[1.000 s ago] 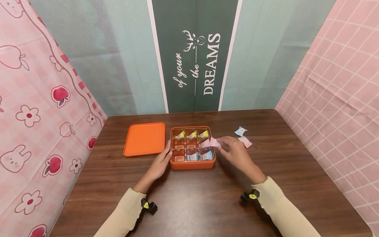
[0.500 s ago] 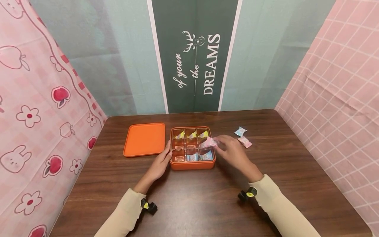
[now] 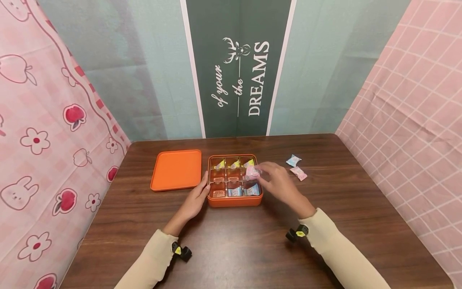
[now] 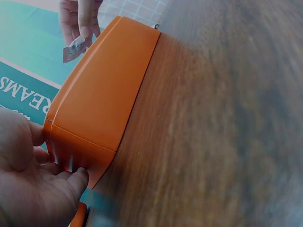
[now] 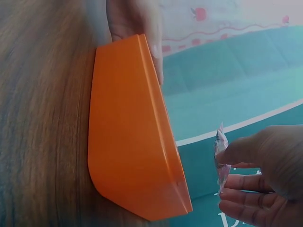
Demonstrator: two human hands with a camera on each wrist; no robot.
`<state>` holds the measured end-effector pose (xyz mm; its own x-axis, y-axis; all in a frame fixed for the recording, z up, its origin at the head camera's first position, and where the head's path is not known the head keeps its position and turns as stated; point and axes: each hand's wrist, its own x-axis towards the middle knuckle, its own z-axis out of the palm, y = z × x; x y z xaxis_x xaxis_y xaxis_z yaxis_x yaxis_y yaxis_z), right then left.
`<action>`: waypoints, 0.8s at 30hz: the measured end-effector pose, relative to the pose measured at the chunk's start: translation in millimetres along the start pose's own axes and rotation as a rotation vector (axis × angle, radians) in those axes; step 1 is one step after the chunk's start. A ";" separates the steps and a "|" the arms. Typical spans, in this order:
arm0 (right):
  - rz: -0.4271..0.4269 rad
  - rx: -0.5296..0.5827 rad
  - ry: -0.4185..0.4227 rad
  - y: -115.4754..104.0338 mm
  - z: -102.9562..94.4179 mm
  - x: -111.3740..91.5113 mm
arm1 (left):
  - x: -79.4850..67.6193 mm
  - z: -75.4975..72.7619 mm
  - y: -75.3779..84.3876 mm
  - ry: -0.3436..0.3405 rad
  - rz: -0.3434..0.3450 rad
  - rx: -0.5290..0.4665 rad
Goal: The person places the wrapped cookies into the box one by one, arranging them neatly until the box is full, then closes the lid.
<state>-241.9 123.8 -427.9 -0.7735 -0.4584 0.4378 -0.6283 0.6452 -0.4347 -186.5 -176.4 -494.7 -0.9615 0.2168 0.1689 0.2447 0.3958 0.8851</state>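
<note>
An orange box [image 3: 234,202] with a divided clear insert stands on the table, holding wrapped candies. My left hand [image 3: 195,200] rests on its left side, fingers laid against the wall; the left wrist view shows those fingers touching the orange side. My right hand [image 3: 283,182] pinches a pink wrapped candy [image 3: 252,172] between thumb and fingertips, over the right compartment of the middle row. In the right wrist view the candy [image 5: 221,158] is seen edge-on, apart from the box rim. The held candy mostly covers another pink one in that compartment.
Yellow candies [image 3: 235,164] sit in the back row, blue ones [image 3: 251,190] in the front middle and right compartments. The orange lid [image 3: 176,170] lies left of the box. A loose blue candy [image 3: 294,160] and a loose pink candy [image 3: 298,173] lie to the right.
My right hand has moved left with the pink candy, from the box's right edge to over the middle row's right compartment. My left hand stays on the box's left side.
</note>
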 end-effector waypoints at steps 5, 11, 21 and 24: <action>0.017 0.025 -0.039 -4.1 1.9 4.9 | -0.3 -0.1 -0.6 0.003 -0.002 0.005; 0.002 0.006 -0.085 -8.4 3.3 11.0 | -0.5 -0.2 1.3 0.004 -0.007 0.005; -0.063 -0.042 -0.095 -15.2 10.3 23.6 | -1.6 -0.5 3.5 0.007 -0.005 0.001; -0.078 -0.044 -0.095 -16.2 13.2 25.0 | -2.1 -0.8 4.1 0.007 0.002 0.000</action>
<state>-252.1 93.8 -420.3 -0.7280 -0.5625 0.3919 -0.6844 0.6304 -0.3665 -183.6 -175.9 -491.0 -0.9619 0.2115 0.1733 0.2464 0.3953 0.8849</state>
